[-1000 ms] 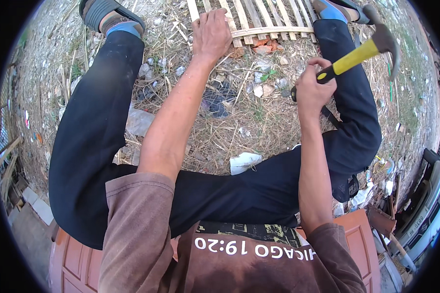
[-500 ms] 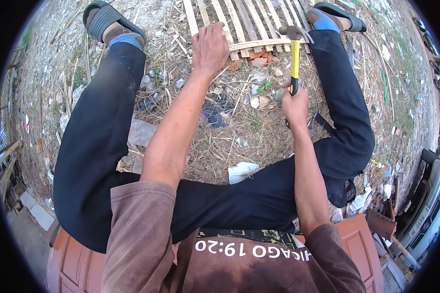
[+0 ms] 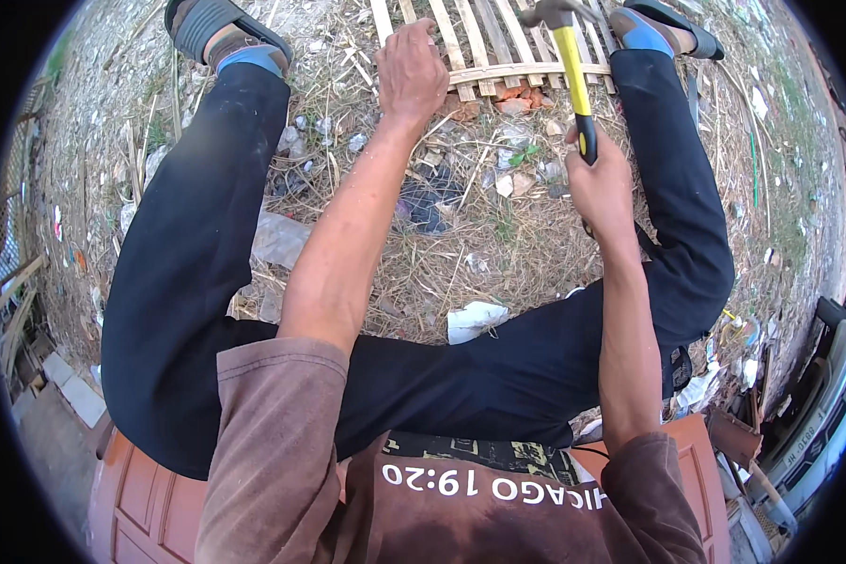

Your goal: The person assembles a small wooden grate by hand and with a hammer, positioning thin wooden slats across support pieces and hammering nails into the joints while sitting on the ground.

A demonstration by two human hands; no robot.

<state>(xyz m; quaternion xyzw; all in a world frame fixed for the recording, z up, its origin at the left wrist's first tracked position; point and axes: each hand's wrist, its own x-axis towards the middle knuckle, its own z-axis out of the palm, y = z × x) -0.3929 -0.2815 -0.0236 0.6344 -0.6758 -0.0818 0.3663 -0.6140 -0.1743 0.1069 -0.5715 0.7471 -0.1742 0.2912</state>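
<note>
A wooden slat panel (image 3: 498, 70), made of thin pale strips with a crosspiece near its close end, lies on the ground between my feet. Over the crosspiece's left end is my left hand (image 3: 412, 75), its fingers curled and closed. Its fingertips are hidden, so what they pinch does not show. My right hand (image 3: 600, 186) is wrapped round the black grip of a claw hammer (image 3: 573, 80) with a yellow handle. The hammer's metal head appears above the right part of the panel, at the frame's upper edge, with the handle leaning left.
Reddish brick pieces (image 3: 514, 101) lie under the panel's near end. Dry grass, stones and scraps cover the ground, with a white scrap (image 3: 477, 321) close to my legs. My knees stand wide to both sides. A reddish-brown panelled board (image 3: 150, 508) is beneath me.
My right hand has lifted the hammer, which now tilts more to the left and looks larger. My left hand stays at the same part of the panel. The whole view has shifted slightly.
</note>
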